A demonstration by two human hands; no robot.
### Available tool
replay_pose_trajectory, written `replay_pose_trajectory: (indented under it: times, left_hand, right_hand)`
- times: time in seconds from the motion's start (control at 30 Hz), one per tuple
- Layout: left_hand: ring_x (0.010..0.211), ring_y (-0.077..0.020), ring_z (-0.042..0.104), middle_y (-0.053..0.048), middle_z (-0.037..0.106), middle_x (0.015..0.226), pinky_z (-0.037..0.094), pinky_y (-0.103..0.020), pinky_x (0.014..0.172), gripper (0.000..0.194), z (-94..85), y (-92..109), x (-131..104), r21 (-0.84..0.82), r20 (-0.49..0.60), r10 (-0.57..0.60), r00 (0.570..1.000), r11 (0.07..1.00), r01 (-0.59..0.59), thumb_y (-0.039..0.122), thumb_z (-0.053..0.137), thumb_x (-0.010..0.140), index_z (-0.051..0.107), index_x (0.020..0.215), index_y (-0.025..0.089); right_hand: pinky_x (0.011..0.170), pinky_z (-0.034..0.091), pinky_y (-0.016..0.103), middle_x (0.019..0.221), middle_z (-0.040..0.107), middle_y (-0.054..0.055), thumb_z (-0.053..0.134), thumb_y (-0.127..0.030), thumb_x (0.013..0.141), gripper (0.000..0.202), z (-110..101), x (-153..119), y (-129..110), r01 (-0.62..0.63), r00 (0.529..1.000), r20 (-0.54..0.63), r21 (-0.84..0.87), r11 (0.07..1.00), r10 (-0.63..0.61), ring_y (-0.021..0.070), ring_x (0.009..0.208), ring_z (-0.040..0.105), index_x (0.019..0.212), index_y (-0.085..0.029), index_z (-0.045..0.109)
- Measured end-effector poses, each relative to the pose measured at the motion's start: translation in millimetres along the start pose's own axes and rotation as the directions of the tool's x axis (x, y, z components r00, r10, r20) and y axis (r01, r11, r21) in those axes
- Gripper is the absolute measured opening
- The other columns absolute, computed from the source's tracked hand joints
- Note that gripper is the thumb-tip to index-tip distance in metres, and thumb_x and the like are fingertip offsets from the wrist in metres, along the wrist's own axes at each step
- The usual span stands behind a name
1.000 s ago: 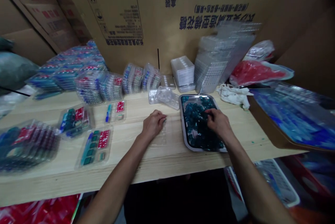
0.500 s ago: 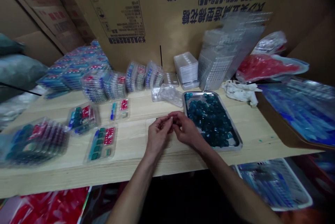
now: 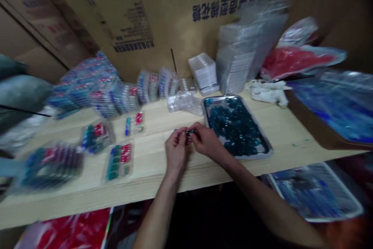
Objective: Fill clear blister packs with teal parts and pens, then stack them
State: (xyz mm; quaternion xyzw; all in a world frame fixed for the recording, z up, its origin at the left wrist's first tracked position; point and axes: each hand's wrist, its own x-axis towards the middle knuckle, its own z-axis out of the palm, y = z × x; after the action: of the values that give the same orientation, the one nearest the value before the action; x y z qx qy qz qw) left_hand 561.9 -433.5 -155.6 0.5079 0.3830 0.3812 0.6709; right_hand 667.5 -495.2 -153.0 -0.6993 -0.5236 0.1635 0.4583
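My left hand (image 3: 176,148) and my right hand (image 3: 206,140) meet over the middle of the table, their fingertips pinched together. A small dark green piece (image 3: 190,131) shows between the fingertips of both; its exact kind is too blurred to tell. Under the hands, a clear plastic tray on the wood is mostly hidden. Just right of my right hand stands a metal tray (image 3: 269,152) holding many shiny dark teal pieces (image 3: 233,124). To the left lies a filled clear blister pack (image 3: 119,161) with green pieces, a red dotted part and a blue stick.
More filled packs (image 3: 97,136) and a stacked row (image 3: 52,165) lie left. Empty clear trays (image 3: 185,102) and tall stacks (image 3: 236,58) stand behind, before a large carton (image 3: 116,8). White gloves (image 3: 268,91) and a box of blue packets (image 3: 335,105) are right.
The view has shifted slightly. My hands stay together, their fingertips a little further apart, and the dark green piece between them now shows.
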Motion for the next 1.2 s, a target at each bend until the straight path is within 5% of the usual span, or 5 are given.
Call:
replay_pose_trajectory:
  times: [0.5,0.73,0.87,1.03,1.2]
  left_hand:
    - [0.058,-0.0057,0.056,0.000,0.068,0.075,0.046,-0.020,0.063,0.027,-15.2,-2.2,18.0,-0.219,-0.207,-0.086,0.975,0.975,0.040,0.018,0.072,0.064,0.069,0.090,0.013]
    - [0.062,-0.0038,0.060,-0.003,0.071,0.083,0.048,-0.013,0.062,0.031,-35.3,17.2,20.6,-0.272,-0.056,-0.062,0.997,0.961,0.044,0.014,0.083,0.061,0.074,0.090,0.011]
    - [0.066,-0.0069,0.065,-0.007,0.075,0.090,0.053,-0.015,0.064,0.040,-26.2,16.2,9.3,-0.299,0.079,-0.131,0.988,0.942,0.149,0.013,0.081,0.066,0.072,0.105,0.013]
    - [0.072,-0.0094,0.070,-0.008,0.075,0.088,0.056,-0.014,0.068,0.028,-15.6,15.5,-0.2,-0.313,0.153,-0.239,0.959,0.909,0.276,0.010,0.079,0.070,0.074,0.097,0.011]
    - [0.079,-0.0102,0.071,-0.007,0.076,0.094,0.057,-0.015,0.079,0.025,-12.7,14.2,-7.6,-0.345,0.150,-0.231,0.961,0.899,0.270,0.011,0.080,0.070,0.075,0.094,0.010]
  right_hand:
    - [0.051,0.032,0.022,0.064,0.047,-0.005,0.052,-0.024,0.075,0.005,-31.0,-23.3,-26.8,-0.147,0.982,0.177,0.515,0.845,0.063,0.0101,0.054,0.040,0.078,-0.022,0.048]
    - [0.071,0.044,0.032,0.090,0.061,0.010,0.050,-0.011,0.078,0.033,-84.0,-25.8,27.6,-0.188,0.979,-0.150,-0.375,0.908,0.141,0.0201,0.076,0.057,0.106,-0.016,0.066]
    - [0.087,0.045,0.043,0.121,0.058,0.019,0.050,-0.008,0.079,0.042,-70.4,-21.6,47.0,-0.173,0.977,-0.205,-0.562,0.809,0.067,0.0311,0.105,0.057,0.116,-0.016,0.068]
    - [0.092,0.049,0.035,0.108,0.067,0.011,0.043,-0.006,0.085,0.038,-28.1,-20.0,14.5,0.196,0.980,-0.011,-0.135,0.971,-0.200,0.0213,0.101,0.062,0.116,-0.016,0.062]
    - [0.086,0.049,0.037,0.101,0.066,0.011,0.045,-0.010,0.087,0.026,-3.7,-16.5,-1.7,0.197,0.980,-0.022,-0.064,0.978,-0.199,0.0229,0.097,0.061,0.109,-0.016,0.059]
